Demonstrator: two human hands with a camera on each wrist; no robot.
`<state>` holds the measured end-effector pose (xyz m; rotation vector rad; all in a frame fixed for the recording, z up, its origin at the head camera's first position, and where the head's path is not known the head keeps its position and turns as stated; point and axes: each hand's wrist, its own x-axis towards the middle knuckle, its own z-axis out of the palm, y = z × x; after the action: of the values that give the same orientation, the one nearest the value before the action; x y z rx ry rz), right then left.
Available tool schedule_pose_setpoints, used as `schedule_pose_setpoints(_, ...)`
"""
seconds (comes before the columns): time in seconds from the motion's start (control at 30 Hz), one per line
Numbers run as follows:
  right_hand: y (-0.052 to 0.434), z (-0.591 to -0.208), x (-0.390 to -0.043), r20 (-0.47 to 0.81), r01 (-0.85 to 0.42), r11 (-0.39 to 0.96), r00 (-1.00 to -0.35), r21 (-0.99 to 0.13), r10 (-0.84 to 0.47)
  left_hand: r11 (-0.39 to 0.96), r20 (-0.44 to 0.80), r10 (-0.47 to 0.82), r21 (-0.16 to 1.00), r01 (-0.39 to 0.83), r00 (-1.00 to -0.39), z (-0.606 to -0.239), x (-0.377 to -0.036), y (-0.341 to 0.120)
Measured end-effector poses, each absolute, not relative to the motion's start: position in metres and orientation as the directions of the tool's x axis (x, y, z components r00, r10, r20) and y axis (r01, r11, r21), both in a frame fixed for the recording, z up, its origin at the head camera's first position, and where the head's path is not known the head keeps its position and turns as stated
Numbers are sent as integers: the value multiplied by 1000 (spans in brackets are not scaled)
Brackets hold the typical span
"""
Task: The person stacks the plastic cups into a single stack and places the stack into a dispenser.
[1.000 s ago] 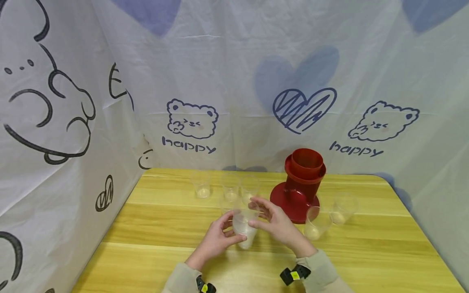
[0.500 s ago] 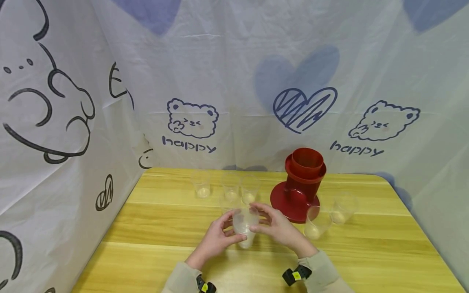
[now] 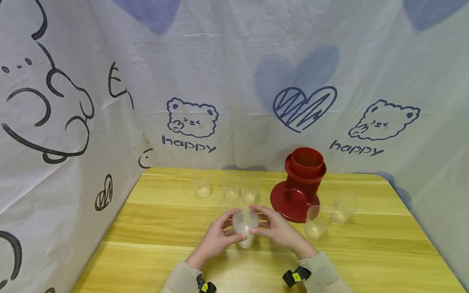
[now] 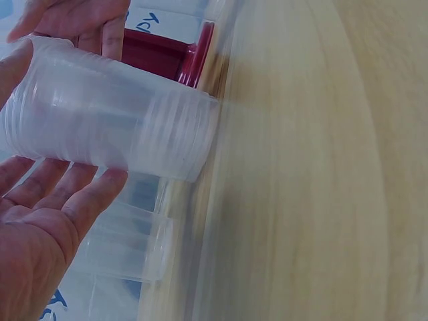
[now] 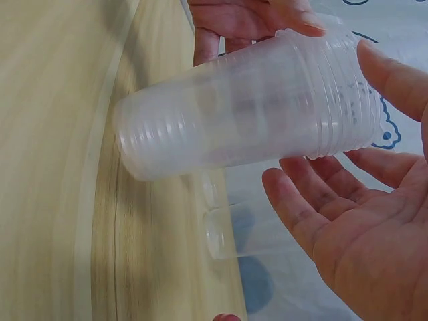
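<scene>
A stack of nested clear plastic cups (image 3: 245,226) stands near the middle of the wooden table, between my two hands. My left hand (image 3: 216,240) grips its left side, thumb in front and fingers behind. From the right, my right hand (image 3: 282,232) holds the stack near the top. Several rims sit close together in the right wrist view, where the right thumb and fingers reach round the rim end of the cups (image 5: 247,110). In the left wrist view, the base of the stack (image 4: 177,134) is at or near the tabletop; contact is hard to tell.
Behind the hands stand several single clear cups, among them a far-left cup (image 3: 202,188). A red cylinder on a round base (image 3: 302,183) is at the back right. Two more cups stand right of it, the nearer cup (image 3: 316,226) upright. A printed cloth (image 3: 249,81) hangs behind.
My right hand has come down slightly with a cup that was raised above the stack; that cup now sits down in it. The left hand has stayed in place.
</scene>
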<state>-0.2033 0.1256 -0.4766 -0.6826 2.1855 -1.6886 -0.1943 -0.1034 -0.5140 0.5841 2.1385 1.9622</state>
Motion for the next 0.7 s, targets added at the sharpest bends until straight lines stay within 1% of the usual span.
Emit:
schedule_pose_setpoints(0.37,124,-478,-201,45,-172,198,-853,-965,-521,97,144,396,976,197,-907,-515,-196,-103)
schedule_pose_setpoints(0.7,126,-477,-199,49,-181,195,-843,-964,-535,83,154,395,976,202,-906,-513,-195,-102)
